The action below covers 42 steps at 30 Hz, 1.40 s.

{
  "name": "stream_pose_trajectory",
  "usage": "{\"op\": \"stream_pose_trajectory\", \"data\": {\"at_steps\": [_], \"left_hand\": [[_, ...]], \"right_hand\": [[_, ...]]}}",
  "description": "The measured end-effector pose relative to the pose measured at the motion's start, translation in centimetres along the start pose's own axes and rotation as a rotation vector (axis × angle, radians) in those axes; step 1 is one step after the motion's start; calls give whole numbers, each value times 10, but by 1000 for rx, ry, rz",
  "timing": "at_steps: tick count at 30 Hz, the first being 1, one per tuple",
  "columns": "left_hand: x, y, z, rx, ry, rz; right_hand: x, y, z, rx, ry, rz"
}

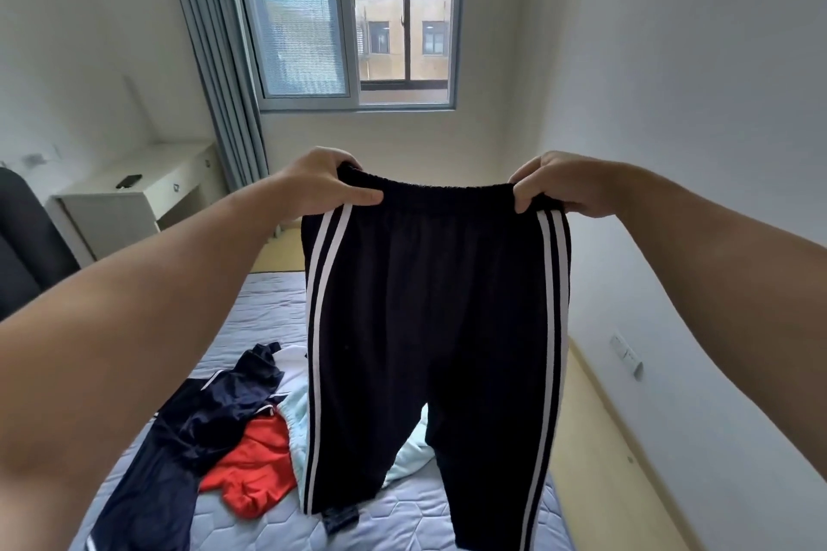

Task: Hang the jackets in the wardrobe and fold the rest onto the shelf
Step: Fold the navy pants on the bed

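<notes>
A pair of black track trousers with two white stripes down each side (429,327) hangs in the air in front of the person, held up by its gathered elastic waistband and spread flat between both outstretched bare arms. The left hand (326,183) is closed on the left end of the waistband, thumb lying along the front of the cloth; the right hand (555,186) pinches the right end in the same way, fingers curled over the top edge. The two legs hang straight down, their lower ends close to or touching a bed with a pale blue-grey quilted mattress (402,519); contact cannot be judged. On the mattress, left of and partly behind the hanging trousers, lies a loose heap of clothes: a dark navy shiny garment with white trim (201,421), a crumpled orange-red garment (255,465) just beside it, and a pale mint-and-white piece (295,416) that shows again between the trouser legs. Beyond the bed stand a white desk (134,201) against the left wall, grey curtains (215,72) and a window (358,13).
</notes>
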<state>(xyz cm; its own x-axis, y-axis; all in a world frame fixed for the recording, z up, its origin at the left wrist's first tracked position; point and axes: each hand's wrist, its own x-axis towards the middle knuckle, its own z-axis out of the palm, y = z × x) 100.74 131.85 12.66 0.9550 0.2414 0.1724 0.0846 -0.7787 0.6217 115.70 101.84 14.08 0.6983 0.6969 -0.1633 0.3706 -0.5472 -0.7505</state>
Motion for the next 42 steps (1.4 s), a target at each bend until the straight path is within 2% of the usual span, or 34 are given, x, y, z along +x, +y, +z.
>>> {"op": "stream_pose_trajectory", "data": {"at_steps": [3, 8, 11, 15, 17, 22, 23, 26, 28, 31, 33, 35, 39, 42], "left_hand": [[1, -6, 0, 22, 20, -10], [13, -6, 14, 16, 167, -49], [22, 4, 26, -89, 230, -117], [23, 13, 40, -193, 86, -110], [21, 13, 45, -222, 42, -68], [21, 22, 53, -312, 25, 13], [21, 24, 53, -335, 18, 39], [21, 30, 55, -388, 0, 81], [23, 33, 58, -374, 18, 95], [22, 37, 62, -432, 2, 72], [21, 37, 64, -413, -26, 106], [21, 34, 67, -264, 11, 192], [23, 33, 77, 25, 118, 282], [27, 32, 79, 81, 134, 277]], "right_hand": [[2, 1, 4, -85, -39, 11], [18, -6, 19, -257, 247, -68], [28, -15, 23, -332, 319, -45], [30, -19, 26, -245, 145, 76], [29, -17, 26, -158, 51, 75], [24, -21, 25, 191, -16, 45], [23, -22, 26, 200, -44, 36], [22, -24, 28, -66, -22, -71], [23, -26, 30, -320, 76, -160], [26, -28, 34, -528, 234, -289], [29, -27, 33, -587, 324, -351], [31, -25, 31, -574, 360, -379], [36, -21, 31, -548, 382, -384], [38, -18, 32, -615, 351, -359]]}}
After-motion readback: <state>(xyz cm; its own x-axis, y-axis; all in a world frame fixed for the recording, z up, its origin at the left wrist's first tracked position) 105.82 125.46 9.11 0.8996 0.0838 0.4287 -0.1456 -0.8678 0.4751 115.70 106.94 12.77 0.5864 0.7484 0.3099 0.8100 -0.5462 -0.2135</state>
